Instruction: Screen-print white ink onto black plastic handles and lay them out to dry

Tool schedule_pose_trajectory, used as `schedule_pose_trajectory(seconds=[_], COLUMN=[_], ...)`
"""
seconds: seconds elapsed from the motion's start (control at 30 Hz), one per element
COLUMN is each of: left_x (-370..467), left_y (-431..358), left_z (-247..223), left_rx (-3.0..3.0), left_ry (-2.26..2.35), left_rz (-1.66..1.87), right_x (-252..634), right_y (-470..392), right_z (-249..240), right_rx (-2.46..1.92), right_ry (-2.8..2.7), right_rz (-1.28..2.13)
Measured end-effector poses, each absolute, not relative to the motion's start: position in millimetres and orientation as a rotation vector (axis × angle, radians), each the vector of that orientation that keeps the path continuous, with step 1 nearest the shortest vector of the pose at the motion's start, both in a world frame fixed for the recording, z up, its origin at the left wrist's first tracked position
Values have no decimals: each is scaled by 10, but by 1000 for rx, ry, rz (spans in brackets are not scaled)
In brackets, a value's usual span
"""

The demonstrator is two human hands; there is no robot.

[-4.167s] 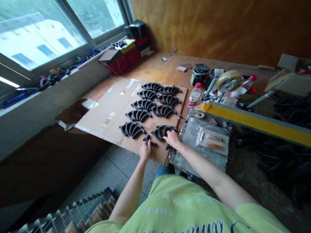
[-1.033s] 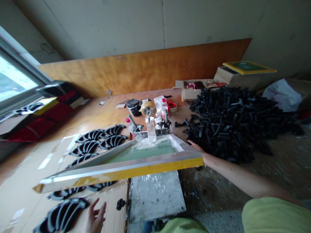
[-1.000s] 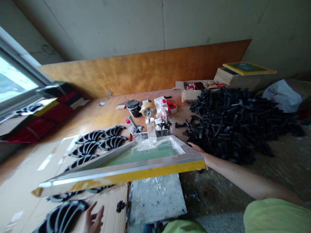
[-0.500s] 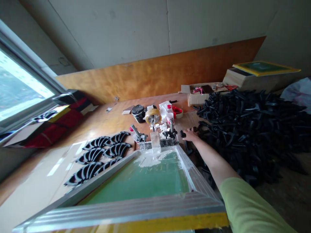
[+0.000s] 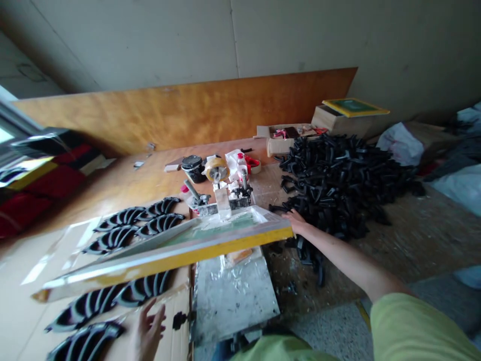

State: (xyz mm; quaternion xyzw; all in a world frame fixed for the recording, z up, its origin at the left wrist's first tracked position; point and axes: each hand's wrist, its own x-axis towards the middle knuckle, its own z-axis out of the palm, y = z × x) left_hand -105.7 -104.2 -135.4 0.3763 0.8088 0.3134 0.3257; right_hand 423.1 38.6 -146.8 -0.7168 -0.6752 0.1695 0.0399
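My left hand [image 5: 148,328] is low at the left, fingers apart with nothing in them, beside curved black ribbed parts [image 5: 88,308] on the cardboard. My right hand [image 5: 296,221] reaches to the near edge of a heap of small black plastic parts [image 5: 338,180]. A black piece is by its fingertips; its grip is unclear. Close to that hand is the corner of a printing screen [image 5: 210,253], with a green mesh and yellow-edged metal frame. The screen hangs tilted from a clamp [image 5: 223,203] above a grey metal base plate [image 5: 233,288].
Behind the clamp stand a black tub [image 5: 193,169], a tape roll [image 5: 217,169] and a red-capped bottle [image 5: 241,165]. An open carton [image 5: 280,146] lies farther back. Red and black boxes [image 5: 56,175] are at the left, and another screen [image 5: 355,107] rests on a box.
The screen's front edge is higher, exposing the base plate. My left hand has come into view. My right hand has moved nearer me along the heap, and the view has swung right.
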Motion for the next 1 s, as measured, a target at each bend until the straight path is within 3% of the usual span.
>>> schedule_pose_trajectory(seconds=[0.23, 0.43, 0.8, 1.0], left_x=[-949, -671, -160, -68], left_y=[-1030, -808, -109, -92], left_z=[-1286, -1062, 15, 162], left_rx=[1018, 1112, 1258, 1317], left_ry=[2017, 1863, 1429, 1415], left_rz=[911, 1078, 1570, 1450], right_x=[4021, 2873, 2251, 2530], right_y=[-146, -426, -358, -410], right_z=[-1283, -1301, -1322, -1235], right_rx=[-1886, -1428, -1531, -1596], right_ry=[-2007, -2239, -2377, -2194], right_rz=[144, 235, 188, 204])
